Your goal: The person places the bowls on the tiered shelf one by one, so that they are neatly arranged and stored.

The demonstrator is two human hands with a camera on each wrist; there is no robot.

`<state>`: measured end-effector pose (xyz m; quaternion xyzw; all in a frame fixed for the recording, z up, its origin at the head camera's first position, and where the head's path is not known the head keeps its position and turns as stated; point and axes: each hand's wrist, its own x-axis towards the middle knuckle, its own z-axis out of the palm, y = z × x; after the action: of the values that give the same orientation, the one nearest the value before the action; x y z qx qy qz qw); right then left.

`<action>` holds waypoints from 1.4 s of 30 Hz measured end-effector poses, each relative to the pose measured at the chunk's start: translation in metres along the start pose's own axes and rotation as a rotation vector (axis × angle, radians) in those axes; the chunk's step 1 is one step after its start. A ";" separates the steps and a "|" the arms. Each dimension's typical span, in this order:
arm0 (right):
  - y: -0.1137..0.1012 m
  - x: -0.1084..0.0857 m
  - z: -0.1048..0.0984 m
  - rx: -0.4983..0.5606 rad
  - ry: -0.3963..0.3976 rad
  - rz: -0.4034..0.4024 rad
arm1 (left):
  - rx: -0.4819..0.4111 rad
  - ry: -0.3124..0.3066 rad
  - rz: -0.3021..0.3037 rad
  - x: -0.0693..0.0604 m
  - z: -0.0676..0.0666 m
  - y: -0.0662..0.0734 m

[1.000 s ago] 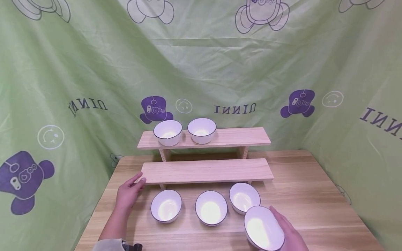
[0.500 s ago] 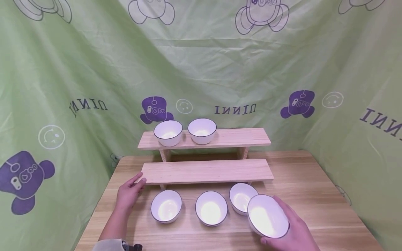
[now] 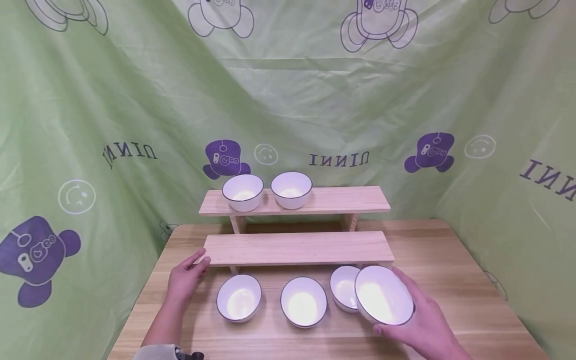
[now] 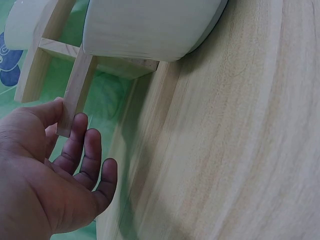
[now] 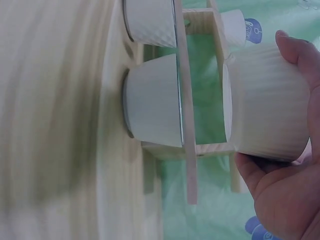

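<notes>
My right hand (image 3: 427, 320) holds a white bowl (image 3: 384, 296) with a dark rim, raised above the table and partly covering another white bowl (image 3: 344, 289) behind it. In the right wrist view, thumb and fingers (image 5: 250, 172) grip the held bowl (image 5: 270, 100) from opposite sides. At the left end of the two-tier wooden shelf (image 3: 297, 248), my left hand (image 3: 182, 281) pinches the lower board; the left wrist view shows thumb and fingertips on the board's end (image 4: 67, 117). Two more white bowls, a left one (image 3: 239, 298) and a middle one (image 3: 303, 302), stand in front of the shelf.
On the upper board (image 3: 351, 199), two white bowls stand toward the left, one (image 3: 243, 193) beside the other (image 3: 291, 190). The lower board bears no bowl. A green printed cloth (image 3: 288, 100) hangs behind and on both sides of the wooden table (image 3: 432, 260).
My right hand has lifted the bowl and moved it away from me, toward the shelf's right end. The left hand stays at the lower board's end. The head view has shifted slightly.
</notes>
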<state>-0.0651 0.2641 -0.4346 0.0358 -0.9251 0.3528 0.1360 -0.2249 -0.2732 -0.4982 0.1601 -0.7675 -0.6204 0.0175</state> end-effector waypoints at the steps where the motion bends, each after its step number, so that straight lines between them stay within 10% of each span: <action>1: 0.000 0.002 -0.001 0.002 -0.001 -0.002 | 0.001 0.000 -0.002 0.000 0.000 0.000; 42: -0.020 0.072 -0.025 0.106 -0.041 0.016 | -0.005 0.011 -0.007 -0.004 0.000 0.003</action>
<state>-0.1249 0.2675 -0.3839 0.0426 -0.9080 0.4016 0.1121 -0.2221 -0.2719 -0.4942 0.1660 -0.7655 -0.6214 0.0198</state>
